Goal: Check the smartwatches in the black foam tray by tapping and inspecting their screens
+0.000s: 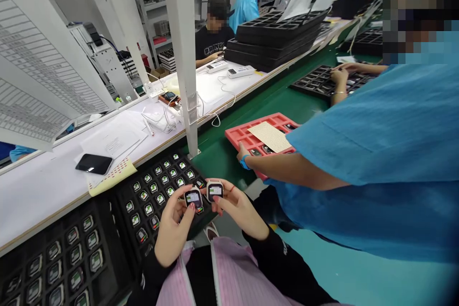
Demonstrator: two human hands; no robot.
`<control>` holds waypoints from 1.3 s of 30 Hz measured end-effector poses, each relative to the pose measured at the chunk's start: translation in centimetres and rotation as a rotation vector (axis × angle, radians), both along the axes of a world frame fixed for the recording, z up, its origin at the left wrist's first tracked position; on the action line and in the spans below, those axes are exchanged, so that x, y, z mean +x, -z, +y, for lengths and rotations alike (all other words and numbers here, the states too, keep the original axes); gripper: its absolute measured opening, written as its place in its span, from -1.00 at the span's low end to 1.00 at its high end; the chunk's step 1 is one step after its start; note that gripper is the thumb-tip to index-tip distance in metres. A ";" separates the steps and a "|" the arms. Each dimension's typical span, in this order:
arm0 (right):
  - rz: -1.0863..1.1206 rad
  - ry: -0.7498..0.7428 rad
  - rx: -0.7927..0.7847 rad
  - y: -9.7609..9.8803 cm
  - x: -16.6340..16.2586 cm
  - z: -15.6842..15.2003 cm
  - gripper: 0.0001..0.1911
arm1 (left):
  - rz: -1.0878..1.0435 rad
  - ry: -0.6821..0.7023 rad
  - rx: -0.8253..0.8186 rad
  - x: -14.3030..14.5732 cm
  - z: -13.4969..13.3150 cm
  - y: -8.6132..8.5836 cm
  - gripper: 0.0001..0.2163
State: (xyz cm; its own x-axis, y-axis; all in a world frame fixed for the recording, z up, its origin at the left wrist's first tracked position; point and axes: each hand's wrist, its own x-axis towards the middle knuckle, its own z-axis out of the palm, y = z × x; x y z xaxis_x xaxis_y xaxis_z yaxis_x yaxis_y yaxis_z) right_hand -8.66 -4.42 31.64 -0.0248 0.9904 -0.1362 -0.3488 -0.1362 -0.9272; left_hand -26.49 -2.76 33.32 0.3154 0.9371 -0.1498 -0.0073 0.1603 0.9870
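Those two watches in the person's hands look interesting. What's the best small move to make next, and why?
Probably lower the left watch, held in the left hand, into the black tray just beneath it. The right hand holds the right watch, so both hands are full, and the tray's rows of similar watches sit directly below.

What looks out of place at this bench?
A tan perforated sheet lies askew across the pink tray, covering many of its slots, unlike the orderly rows in the black watch tray.
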 end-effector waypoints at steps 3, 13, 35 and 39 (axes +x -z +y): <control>-0.018 0.007 -0.018 -0.1 0.0 0.0 -0.53 | 0.014 0.004 -0.006 0.2 0.1 -0.1 -0.59; -0.025 0.019 0.016 -0.2 -0.1 0.2 -0.55 | 0.053 -0.012 -0.005 0.5 0.3 -0.6 -0.62; 0.095 -0.070 0.226 -3.6 1.5 6.0 -0.54 | 0.138 -0.015 0.495 0.7 6.5 -5.6 -0.61; 0.088 -0.058 0.360 -7.5 1.5 8.6 -0.56 | 0.088 -0.120 0.649 1.1 9.0 -8.5 -0.58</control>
